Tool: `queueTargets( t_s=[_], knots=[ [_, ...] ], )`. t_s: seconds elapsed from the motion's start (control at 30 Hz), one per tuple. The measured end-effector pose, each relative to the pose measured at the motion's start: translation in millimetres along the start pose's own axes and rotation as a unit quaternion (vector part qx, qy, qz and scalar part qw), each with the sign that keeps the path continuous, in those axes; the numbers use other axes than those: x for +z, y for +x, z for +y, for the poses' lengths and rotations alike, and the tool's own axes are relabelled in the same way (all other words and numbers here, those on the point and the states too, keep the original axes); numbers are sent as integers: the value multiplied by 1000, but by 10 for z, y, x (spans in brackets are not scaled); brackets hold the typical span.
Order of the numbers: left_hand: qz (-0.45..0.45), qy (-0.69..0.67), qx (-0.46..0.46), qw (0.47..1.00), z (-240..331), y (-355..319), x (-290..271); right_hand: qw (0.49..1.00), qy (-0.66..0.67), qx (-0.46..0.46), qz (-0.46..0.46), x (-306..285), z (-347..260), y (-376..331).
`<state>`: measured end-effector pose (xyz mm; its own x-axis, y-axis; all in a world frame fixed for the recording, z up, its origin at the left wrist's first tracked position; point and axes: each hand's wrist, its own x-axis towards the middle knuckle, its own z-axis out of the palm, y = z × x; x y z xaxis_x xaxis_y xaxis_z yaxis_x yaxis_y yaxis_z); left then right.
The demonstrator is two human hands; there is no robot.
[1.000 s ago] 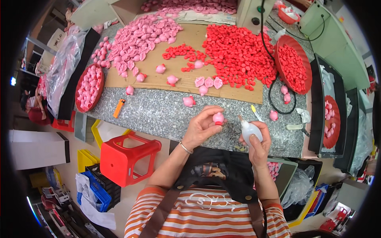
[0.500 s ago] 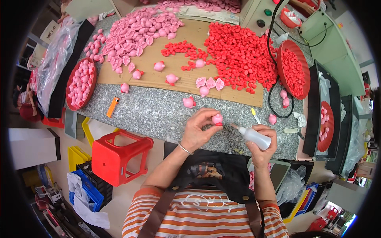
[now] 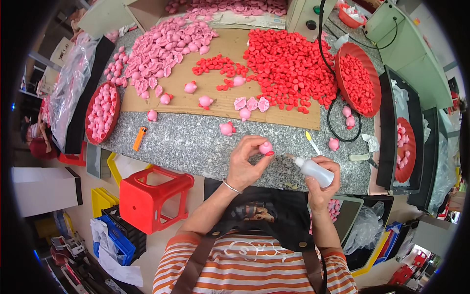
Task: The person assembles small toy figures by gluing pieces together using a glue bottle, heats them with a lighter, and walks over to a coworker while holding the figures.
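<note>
Standing at grey stone counter (image 3: 196, 142), cardboard sheet (image 3: 215, 98) heaped with red pieces (image 3: 289, 63) and pink pieces (image 3: 166, 44). Left hand (image 3: 247, 164) pinching small pink piece (image 3: 266, 147) between thumb and fingertips above counter edge. Right hand (image 3: 320, 179) gripping white squeeze bottle (image 3: 313, 170), nozzle pointing toward pink piece.
</note>
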<state>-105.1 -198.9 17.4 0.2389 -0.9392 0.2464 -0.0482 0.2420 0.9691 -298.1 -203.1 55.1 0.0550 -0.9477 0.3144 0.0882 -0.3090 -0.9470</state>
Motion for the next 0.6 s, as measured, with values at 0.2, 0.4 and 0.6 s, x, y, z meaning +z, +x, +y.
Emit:
queueTargets(
  t_s=[0.2, 0.4, 0.6],
  knots=[
    [6, -3, -9, 1000, -9, -35, 40, 1000, -6, -9, 24, -5, 36, -76],
    [10, 54, 11, 998, -6, -40, 43, 995, -70, -65, -2, -29, 15, -78],
    [4, 41, 18, 999, -44, -81, 76, 989, -113, -93, -20, -3, 36, -83]
  ],
)
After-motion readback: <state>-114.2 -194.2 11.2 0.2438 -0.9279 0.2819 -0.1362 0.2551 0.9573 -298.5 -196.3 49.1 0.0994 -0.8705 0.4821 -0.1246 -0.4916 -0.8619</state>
